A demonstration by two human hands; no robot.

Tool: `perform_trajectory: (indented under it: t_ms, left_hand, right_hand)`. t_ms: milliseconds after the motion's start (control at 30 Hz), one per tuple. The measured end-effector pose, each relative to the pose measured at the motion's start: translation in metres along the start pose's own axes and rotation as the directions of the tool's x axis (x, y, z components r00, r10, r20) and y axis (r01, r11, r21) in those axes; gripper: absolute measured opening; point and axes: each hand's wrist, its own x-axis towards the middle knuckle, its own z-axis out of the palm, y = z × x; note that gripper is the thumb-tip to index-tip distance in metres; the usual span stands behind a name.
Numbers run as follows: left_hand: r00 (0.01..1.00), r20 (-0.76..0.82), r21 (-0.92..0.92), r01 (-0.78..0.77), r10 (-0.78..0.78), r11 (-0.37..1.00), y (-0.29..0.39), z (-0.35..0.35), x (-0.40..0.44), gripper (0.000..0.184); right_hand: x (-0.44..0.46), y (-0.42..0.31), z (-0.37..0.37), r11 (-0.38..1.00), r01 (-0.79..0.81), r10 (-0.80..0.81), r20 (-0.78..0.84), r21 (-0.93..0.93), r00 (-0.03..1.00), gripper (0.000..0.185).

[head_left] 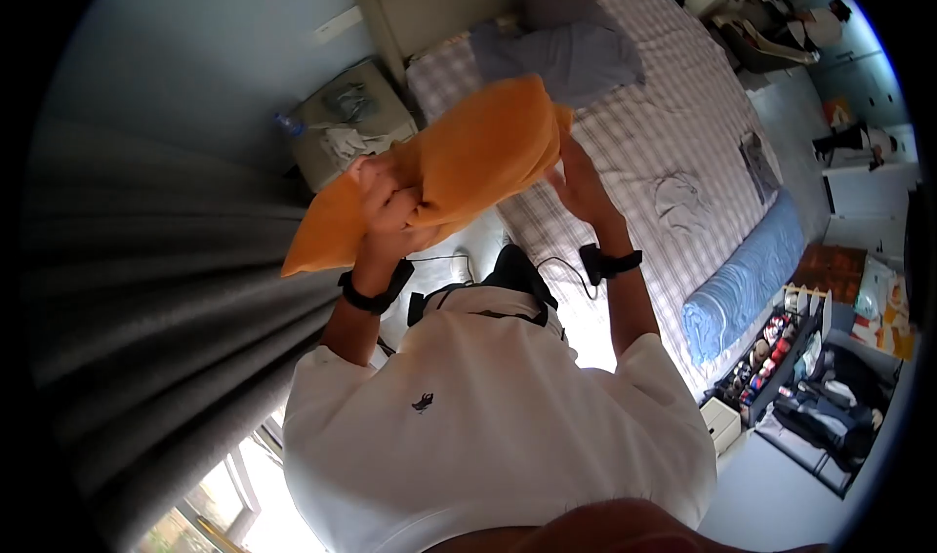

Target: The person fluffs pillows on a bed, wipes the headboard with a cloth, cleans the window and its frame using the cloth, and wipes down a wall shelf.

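An orange cushion (488,148) is held up in front of my body, above the gap beside the bed. My left hand (388,202) is closed round its left part, with the fabric bunched and creased under the fingers. At the cushion's right end is my right hand (583,184), gripping the edge; some of its fingers are hidden behind the fabric. Both wrists wear black bands, and a dark cable hangs near the right one.
A bed (644,133) with a checked sheet lies ahead, bearing grey bedding (576,60) and a blue rolled blanket (747,275). A bedside table (395,119) holds cloths. Grey curtains (176,280) hang left. A rack of clothes (830,407) stands right.
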Motion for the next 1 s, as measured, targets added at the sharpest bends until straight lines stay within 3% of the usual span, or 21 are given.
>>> perform_trajectory:
  t_ms: [33, 67, 100, 167, 200, 267, 300, 333, 367, 400, 433, 500, 533, 567, 667, 733, 800, 867, 933, 967, 1000]
  left_hand:
    - [1.0, -0.003, 0.027, 0.009, -0.009, 1.0, 0.003, -0.01, -0.003, 0.027]
    - [1.0, -0.013, 0.047, 0.021, -0.021, 0.999, 0.006, -0.018, -0.009, 0.027]
    - [0.999, -0.042, 0.067, 0.032, -0.029, 0.997, 0.009, -0.026, -0.014, 0.025]
    - [0.997, -0.073, 0.09, 0.04, -0.034, 0.995, 0.013, -0.037, -0.02, 0.023]
    - [0.992, -0.107, 0.079, 0.082, -0.073, 0.993, 0.015, -0.039, -0.021, 0.025]
    - [0.982, -0.146, 0.078, 0.132, -0.12, 0.988, 0.022, -0.045, -0.024, 0.026]
    - [0.988, -0.112, 0.037, 0.112, -0.107, 0.993, 0.026, -0.045, -0.02, 0.028]
    - [0.993, -0.079, -0.007, 0.089, -0.089, 0.996, 0.03, -0.042, -0.018, 0.03]
    - [0.994, -0.091, -0.014, 0.066, -0.067, 0.998, 0.03, -0.035, -0.018, 0.028]
    - [0.993, -0.091, -0.012, 0.07, -0.071, 0.997, 0.031, -0.028, -0.016, 0.028]
    - [0.997, -0.082, -0.008, 0.0, 0.0, 1.0, 0.032, -0.023, -0.013, 0.026]
    - [0.996, -0.063, -0.011, -0.064, 0.063, 0.998, 0.036, -0.015, -0.01, 0.024]
    - [0.99, -0.023, -0.047, -0.137, 0.136, 0.99, 0.036, -0.011, -0.007, 0.022]
    - [0.978, 0.009, -0.085, -0.207, 0.208, 0.975, 0.037, -0.008, -0.006, 0.02]
    - [0.952, 0.046, -0.046, -0.299, 0.302, 0.953, 0.041, -0.005, -0.005, 0.017]
    - [0.945, 0.072, -0.035, -0.316, 0.318, 0.948, 0.022, -0.012, -0.015, 0.024]
    - [0.985, 0.117, 0.056, -0.131, 0.123, 0.99, 0.004, -0.027, -0.022, 0.034]
    - [0.976, 0.22, -0.008, -0.011, 0.013, 1.0, -0.008, -0.046, -0.023, 0.042]
    - [0.948, 0.176, 0.132, 0.244, -0.265, 0.961, -0.025, -0.052, -0.021, 0.039]
    - [0.925, 0.196, 0.176, 0.292, -0.325, 0.94, -0.044, -0.049, -0.035, 0.043]
    - [0.926, 0.193, 0.178, 0.292, -0.324, 0.94, -0.063, -0.04, -0.057, 0.043]
  right_hand:
    - [-0.024, 0.017, 0.011, 0.966, -0.235, 0.256, 0.257, -0.107, 0.932, 0.071]
    - [-0.051, 0.028, 0.019, 0.869, -0.41, 0.495, 0.456, -0.278, 0.739, 0.066]
    - [-0.077, 0.037, 0.024, 0.875, -0.394, 0.483, 0.467, -0.28, 0.741, 0.066]
    - [-0.131, 0.045, 0.032, 0.789, -0.267, 0.614, 0.727, -0.553, 0.308, 0.066]
    - [-0.148, 0.056, 0.032, 0.743, -0.138, 0.665, 0.745, -0.654, 0.052, 0.067]
    - [-0.173, 0.082, 0.036, 0.764, -0.324, 0.641, 0.715, -0.558, 0.278, 0.077]
    - [-0.147, 0.061, 0.018, 0.767, -0.423, 0.621, 0.726, -0.483, 0.295, 0.088]
    - [-0.143, 0.058, 0.012, 0.858, -0.427, 0.502, 0.638, -0.284, 0.584, 0.092]
    - [-0.12, 0.023, -0.005, 0.933, -0.32, 0.36, 0.432, -0.166, 0.827, 0.097]
    - [-0.095, -0.009, -0.018, 0.964, -0.22, 0.247, 0.201, -0.148, 0.948, 0.106]
    - [-0.072, -0.043, -0.034, 0.983, -0.118, 0.123, 0.027, -0.14, 0.992, 0.117]
    - [-0.041, -0.113, -0.054, 0.999, -0.034, 0.026, -0.257, -0.024, 0.966, 0.113]
    - [-0.037, -0.116, -0.051, 0.999, -0.036, 0.028, -0.255, -0.027, 0.966, 0.113]
    - [-0.033, -0.118, -0.049, 0.999, -0.039, 0.04, -0.132, 0.01, 0.99, 0.109]
    - [-0.037, -0.12, -0.044, 0.987, -0.066, 0.08, -0.094, 0.144, 0.992, 0.086]
    - [-0.06, -0.114, -0.033, 0.996, -0.005, 0.025, -0.215, 0.094, 0.976, 0.073]
    - [-0.078, -0.149, -0.022, 0.952, -0.017, 0.105, -0.278, 0.304, 0.955, 0.062]
    - [-0.102, -0.146, -0.015, 0.936, -0.144, 0.233, -0.261, 0.32, 0.937, 0.069]
    - [-0.115, -0.142, -0.016, 0.81, -0.388, 0.576, -0.474, 0.439, 0.666, 0.058]
    - [-0.116, -0.144, -0.024, 0.809, -0.386, 0.577, -0.474, 0.443, 0.666, 0.058]
    - [-0.113, -0.149, -0.037, 0.762, -0.242, 0.575, -0.457, 0.601, 0.678, 0.061]
